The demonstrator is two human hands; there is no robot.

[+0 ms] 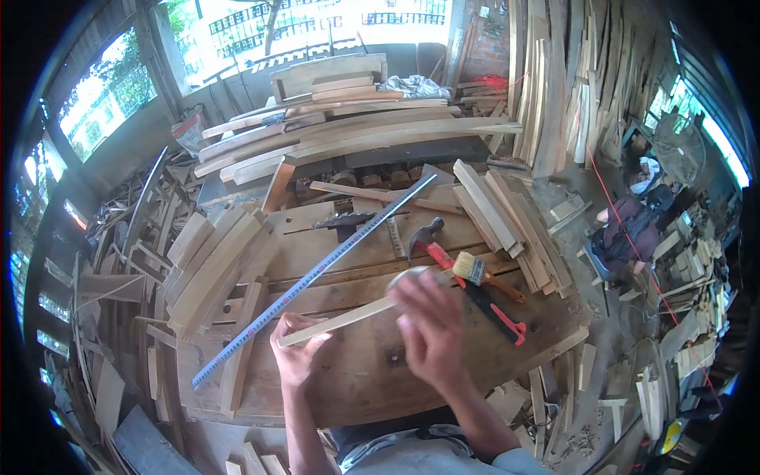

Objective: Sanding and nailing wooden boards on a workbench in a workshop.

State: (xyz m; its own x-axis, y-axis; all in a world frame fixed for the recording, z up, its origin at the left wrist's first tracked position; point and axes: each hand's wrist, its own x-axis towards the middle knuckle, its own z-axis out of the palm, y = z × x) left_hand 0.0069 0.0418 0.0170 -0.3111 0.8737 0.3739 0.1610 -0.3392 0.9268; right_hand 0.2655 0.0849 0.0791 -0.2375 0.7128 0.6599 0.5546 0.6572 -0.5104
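Observation:
My left hand (296,355) grips the near end of a narrow pale wood strip (348,319) between thumb and fingers, above the workbench (348,388). The strip slants up to the right, toward my right hand (431,328). My right fingers are curled and a little blurred, around a pale, rounded thing (408,274) at the strip's far end; its kind is unclear. A long steel ruler (317,273) lies diagonally left of the strip. To the right of my right hand rest a claw hammer (480,298) with a red and black handle and a flat paintbrush (470,268).
Stacked boards flank the bench, one pile (215,265) at left, another (507,226) at right. A dark metal tool (346,222) sits mid-bench. Long planks (348,142) lie behind. Another person (633,226) sits low at far right, among wood scraps.

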